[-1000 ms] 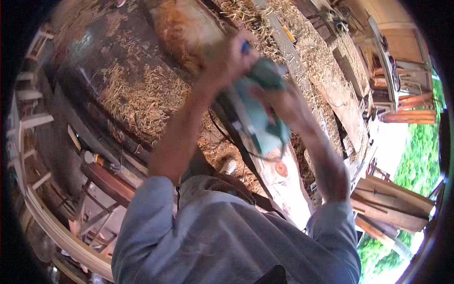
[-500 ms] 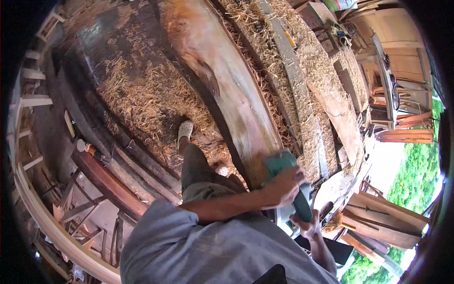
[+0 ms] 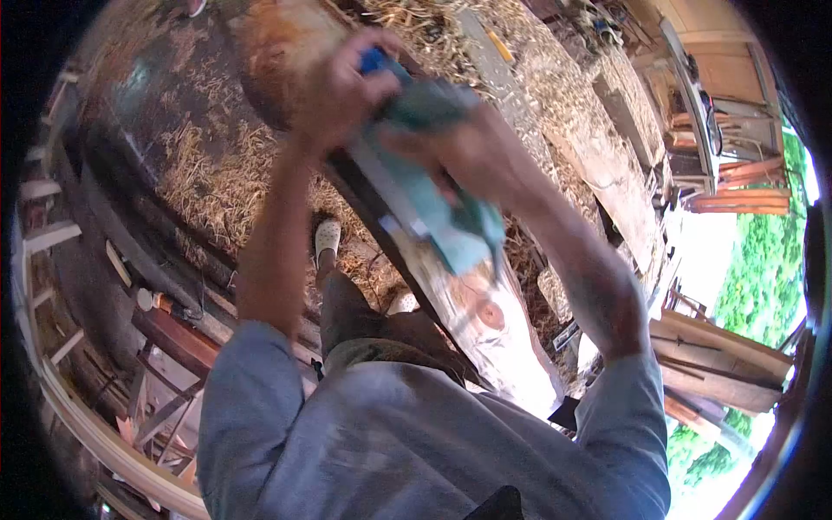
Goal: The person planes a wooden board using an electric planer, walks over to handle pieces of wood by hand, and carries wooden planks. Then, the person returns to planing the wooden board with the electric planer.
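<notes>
Teal casing, softened by blur, marks the power planer, which lies lengthwise over a long wooden slab in front of the person's body. The left hand is wrapped around a blue knob at the planer's far end; the right hand is clamped on the tool's upper part just behind it (the fingers there are too blurred to make out singly). The hands are close together, both arms stretched forward. Nearer the body, the slab's pale face shows a round brown knot. Curled shavings cover the ground to the left, where a foot in a light clog stands near the slab. More shavings lie over boards on the right. Farther right, planks are stacked before green foliage.
</notes>
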Demonstrator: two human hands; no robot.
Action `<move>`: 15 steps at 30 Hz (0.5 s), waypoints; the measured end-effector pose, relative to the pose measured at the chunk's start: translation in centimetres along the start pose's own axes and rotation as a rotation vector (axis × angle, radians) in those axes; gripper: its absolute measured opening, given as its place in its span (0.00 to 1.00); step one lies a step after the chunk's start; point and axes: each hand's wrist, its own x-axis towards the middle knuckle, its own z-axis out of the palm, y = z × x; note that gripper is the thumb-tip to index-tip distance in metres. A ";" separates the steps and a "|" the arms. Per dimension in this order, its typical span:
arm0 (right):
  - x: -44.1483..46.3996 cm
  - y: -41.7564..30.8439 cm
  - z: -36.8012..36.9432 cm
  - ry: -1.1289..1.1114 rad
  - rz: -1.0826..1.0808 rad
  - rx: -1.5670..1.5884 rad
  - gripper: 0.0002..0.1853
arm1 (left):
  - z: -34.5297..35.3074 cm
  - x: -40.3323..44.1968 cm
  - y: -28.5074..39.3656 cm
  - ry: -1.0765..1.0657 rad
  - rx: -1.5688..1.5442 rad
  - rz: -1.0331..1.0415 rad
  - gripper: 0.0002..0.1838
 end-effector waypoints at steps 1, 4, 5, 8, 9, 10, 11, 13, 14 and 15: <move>3.3 1.2 0.3 0.052 -0.254 -0.265 0.15 | -1.7 2.2 -2.4 -0.063 -0.030 0.159 0.20; 7.2 1.0 1.0 0.147 -0.386 -0.393 0.16 | -5.1 5.8 -6.7 -0.036 0.201 0.524 0.21; 7.0 -0.1 0.9 0.120 -0.286 -0.289 0.15 | -5.9 5.9 -7.2 0.053 0.449 0.723 0.21; 4.6 0.0 1.1 0.070 -0.112 -0.083 0.12 | -5.7 4.3 -5.2 0.247 0.964 1.129 0.20; 3.1 3.5 2.5 0.213 -0.448 -0.400 0.08 | -2.9 1.9 -3.1 0.168 0.573 0.708 0.21; 0.2 4.1 2.0 0.200 -0.434 -0.364 0.10 | 0.2 -0.8 -1.5 0.090 0.180 0.283 0.22; -4.4 3.7 1.5 0.153 -0.304 -0.188 0.11 | 3.4 -3.7 -0.7 0.078 0.017 0.183 0.23; -14.0 4.2 1.5 0.107 -0.102 0.018 0.16 | 9.1 -10.1 4.2 0.110 -0.003 0.075 0.23; -18.4 4.9 1.6 0.084 0.014 0.095 0.16 | 12.6 -13.3 5.6 0.095 -0.109 0.031 0.20; -23.4 5.7 2.1 0.057 0.127 0.133 0.16 | 14.9 -16.8 9.2 0.095 -0.090 -0.036 0.17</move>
